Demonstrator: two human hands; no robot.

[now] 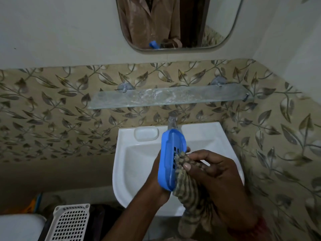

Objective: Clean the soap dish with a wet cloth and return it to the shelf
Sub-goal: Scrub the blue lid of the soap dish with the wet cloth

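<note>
A blue plastic soap dish (pixel 169 150) with drain slots is held on edge over the white basin (pixel 132 164), its hollow side facing right. My left hand (pixel 159 181) grips it from behind and below. My right hand (pixel 208 169) pinches a striped brown cloth (pixel 191 197) and presses a bunched part of it into the dish by the slots. The rest of the cloth hangs down past the basin's front. The glass shelf (pixel 166 97) on the wall above the basin carries nothing and shows white smears.
A metal tap (pixel 172 121) stands behind the dish. A moulded soap recess (pixel 146 134) sits on the basin's back left rim. A mirror (pixel 173 23) hangs above the shelf. A white perforated basket (pixel 70 221) and a white tank (pixel 19 226) are at lower left.
</note>
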